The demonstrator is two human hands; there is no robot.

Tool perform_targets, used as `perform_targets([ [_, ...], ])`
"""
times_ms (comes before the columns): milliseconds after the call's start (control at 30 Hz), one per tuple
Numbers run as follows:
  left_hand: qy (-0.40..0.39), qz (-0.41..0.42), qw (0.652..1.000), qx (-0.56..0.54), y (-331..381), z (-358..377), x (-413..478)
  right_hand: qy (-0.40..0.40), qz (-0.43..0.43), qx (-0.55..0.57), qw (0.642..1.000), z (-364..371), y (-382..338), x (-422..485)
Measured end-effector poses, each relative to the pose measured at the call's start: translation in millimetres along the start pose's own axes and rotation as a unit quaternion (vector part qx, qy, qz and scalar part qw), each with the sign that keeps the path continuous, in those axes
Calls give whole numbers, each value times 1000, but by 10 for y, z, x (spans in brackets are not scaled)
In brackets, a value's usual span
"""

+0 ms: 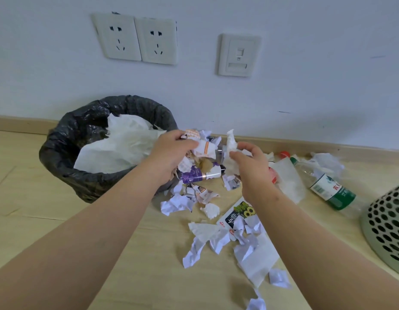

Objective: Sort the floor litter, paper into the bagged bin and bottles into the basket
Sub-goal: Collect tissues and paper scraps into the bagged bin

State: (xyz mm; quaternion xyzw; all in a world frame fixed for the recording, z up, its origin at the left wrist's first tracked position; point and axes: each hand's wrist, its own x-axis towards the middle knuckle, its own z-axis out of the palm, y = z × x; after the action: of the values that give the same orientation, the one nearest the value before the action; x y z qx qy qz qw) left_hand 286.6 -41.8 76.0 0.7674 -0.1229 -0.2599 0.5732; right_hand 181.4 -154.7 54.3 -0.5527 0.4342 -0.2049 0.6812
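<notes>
L hand (171,153): fingers curled round a printed paper wad (199,143), held just R of the bagged bin (57,144) rim. R hand (253,168) pinches a white tissue (230,145) btwn thumb and fingers, above the litter pile. Bin stands by the wall w/ white sheets inside. Paper scraps (207,236) spread over the floor (26,209) btwn the forearms and twd lower R. Green-label bottle (328,190) lies on its side near the skirting, apart from the basket (388,227), which is cut off by the R frame edge. Wood floor shows in front of the bin, by the L forearm.
</notes>
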Motion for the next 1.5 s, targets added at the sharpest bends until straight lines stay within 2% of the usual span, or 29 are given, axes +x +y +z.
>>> perform_targets([
  [133, 56, -63, 983, -164, 139, -169, 29, -27, -24, 36, 999, 220, -116, -44],
  [267, 134, -32, 965, -223, 254, -418, 136, -85, -69, 11, 994, 514, -337, -83],
  [333, 187, -2, 958, -220, 301, -566, 164, -123, -109, -27, 986, 738, -453, -98],
  [467, 277, 23, 954, -117, 172, -797, 237, -169, -208, -176, 947, 1140, -478, -99],
  [600, 305, 9, 952, 13, -78, -1016, 285, -182, -294, -351, 870, 1349, -329, -37],
  [767, 252, 15, 935, 248, -341, -1187, 431, -199, -346, -522, 754, 1576, -212, -6],
  [933, 194, -42, 900, 387, -534, -1283, 556, -205, -336, -701, 595, 1851, -96, 18],
  [1033, 150, -72, 881, 444, -550, -1304, 618, -216, -301, -752, 546, 1917, -77, 32],
  [1133, 112, -100, 879, 453, -568, -1305, 663, -228, -277, -778, 515, 1940, -80, 36],
  [1200, 112, -91, 881, 451, -548, -1293, 655, -216, -281, -781, 514, 1930, -88, 22],
  [1267, 137, -53, 879, 453, -505, -1282, 623, -182, -315, -757, 543, 1892, -93, 5],
  [1400, 185, 52, 866, 462, -319, -1193, 546, -121, -378, -631, 666, 1666, -112, -20],
  [1500, 202, 144, 826, 506, -125, -1016, 466, -83, -366, -532, 759, 1357, -132, 9],
])
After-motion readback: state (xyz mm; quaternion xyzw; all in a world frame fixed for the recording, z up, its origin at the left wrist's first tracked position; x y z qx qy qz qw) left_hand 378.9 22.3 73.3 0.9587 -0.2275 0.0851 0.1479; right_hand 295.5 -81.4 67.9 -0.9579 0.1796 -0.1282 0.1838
